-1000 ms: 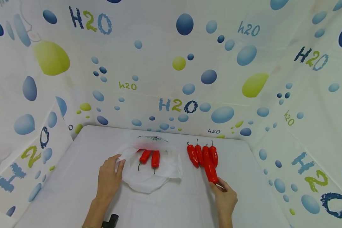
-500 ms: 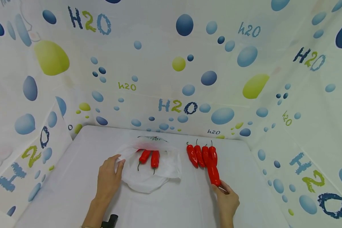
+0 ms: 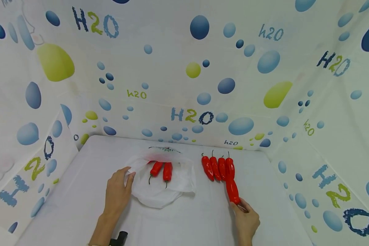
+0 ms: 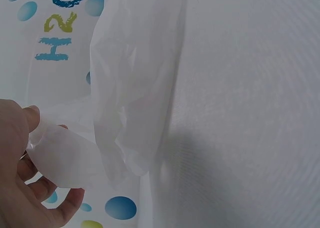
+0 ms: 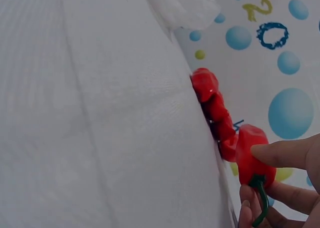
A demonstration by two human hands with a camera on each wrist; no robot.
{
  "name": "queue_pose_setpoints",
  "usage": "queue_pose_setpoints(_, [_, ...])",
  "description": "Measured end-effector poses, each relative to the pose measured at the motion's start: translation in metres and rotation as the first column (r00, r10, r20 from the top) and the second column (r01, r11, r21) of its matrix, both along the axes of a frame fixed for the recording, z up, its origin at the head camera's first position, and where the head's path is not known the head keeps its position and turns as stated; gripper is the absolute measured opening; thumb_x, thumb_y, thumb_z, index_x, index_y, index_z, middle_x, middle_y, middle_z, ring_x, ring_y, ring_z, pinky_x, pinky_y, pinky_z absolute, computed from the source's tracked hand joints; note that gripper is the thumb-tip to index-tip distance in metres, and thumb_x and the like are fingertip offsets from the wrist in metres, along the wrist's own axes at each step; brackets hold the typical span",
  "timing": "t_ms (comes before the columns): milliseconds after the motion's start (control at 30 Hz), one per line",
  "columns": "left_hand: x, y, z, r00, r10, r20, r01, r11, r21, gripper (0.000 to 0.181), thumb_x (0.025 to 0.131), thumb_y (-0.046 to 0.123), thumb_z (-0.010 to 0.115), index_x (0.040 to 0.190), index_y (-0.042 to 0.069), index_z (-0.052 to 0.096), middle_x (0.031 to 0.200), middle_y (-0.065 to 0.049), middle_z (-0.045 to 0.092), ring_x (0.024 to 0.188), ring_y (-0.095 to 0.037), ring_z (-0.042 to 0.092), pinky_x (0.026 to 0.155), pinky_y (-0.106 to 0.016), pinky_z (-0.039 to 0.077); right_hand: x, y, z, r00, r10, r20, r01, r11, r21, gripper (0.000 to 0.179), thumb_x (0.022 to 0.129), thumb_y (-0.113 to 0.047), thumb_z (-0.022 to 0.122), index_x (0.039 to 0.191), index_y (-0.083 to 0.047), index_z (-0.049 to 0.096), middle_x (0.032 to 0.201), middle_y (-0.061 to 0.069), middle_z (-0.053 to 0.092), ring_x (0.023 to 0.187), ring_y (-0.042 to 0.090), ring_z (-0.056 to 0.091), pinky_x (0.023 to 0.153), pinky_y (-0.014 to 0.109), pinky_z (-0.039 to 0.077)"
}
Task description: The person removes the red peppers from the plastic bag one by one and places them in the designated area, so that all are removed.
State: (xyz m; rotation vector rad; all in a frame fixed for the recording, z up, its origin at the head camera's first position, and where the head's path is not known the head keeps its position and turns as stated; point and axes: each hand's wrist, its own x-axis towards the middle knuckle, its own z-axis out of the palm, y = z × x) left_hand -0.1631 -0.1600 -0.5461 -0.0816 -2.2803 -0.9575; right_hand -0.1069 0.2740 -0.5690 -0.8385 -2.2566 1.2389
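My left hand [image 3: 118, 191] pinches the left edge of a thin white plastic bag [image 3: 160, 200] between thumb and fingers, holding its mouth raised; the left wrist view shows the film of the bag [image 4: 135, 88] up close. Two red chili peppers [image 3: 167, 172] show inside the bag, stems toward me. With thumb and fingertips my right hand [image 3: 246, 220] grips another red chili pepper [image 3: 232, 191] by its stem end. In the right wrist view the green stem of this held pepper [image 5: 254, 158] hangs down past the fingers.
Several red chili peppers [image 3: 214, 167] lie side by side on the white table [image 3: 89, 177], right of the bag, stems toward the back. The held pepper's tip overlaps the rightmost one. A dark strap or device [image 3: 119, 238] sits at the left wrist. Patterned white curtains [image 3: 172, 68] surround the table.
My right hand has moved slightly right and toward me, and the held pepper has swung from over the third pepper in the row to the rightmost one. The left hand stays put.
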Motion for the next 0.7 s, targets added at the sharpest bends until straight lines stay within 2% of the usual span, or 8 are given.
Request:
queue_pose_setpoints(367, [-0.0009, -0.0008, -0.0014, 1.0, 0.001, -0.027, -0.001, 1.0, -0.005, 0.033, 0.094, 0.006, 0.077, 0.122, -0.005, 0.066, 0.113, -0.024, 0.071, 0.105, -0.047, 0.065, 0.092, -0.062, 0.048, 0.0008, 0.0008, -0.0016, 1.0, -0.003, 0.011, 0.003, 1.0, 0.008, 0.044, 0.085, -0.023, 0.089, 0.121, -0.002, 0.077, 0.108, 0.019, 0.077, 0.093, 0.032, 0.073, 0.063, 0.022, 0.048])
queue_pose_setpoints(700, [-0.0007, -0.0017, -0.0041, 1.0, 0.004, -0.024, -0.004, 1.0, -0.004, 0.033, 0.094, 0.007, 0.077, 0.123, -0.005, 0.066, 0.114, -0.025, 0.071, 0.107, -0.047, 0.065, 0.093, -0.064, 0.047, 0.0027, -0.0011, -0.0044, 0.999, -0.022, 0.038, 0.022, 1.0, 0.017, 0.044, 0.087, -0.019, 0.086, 0.124, 0.001, 0.074, 0.108, 0.022, 0.076, 0.096, 0.035, 0.07, 0.072, 0.034, 0.045])
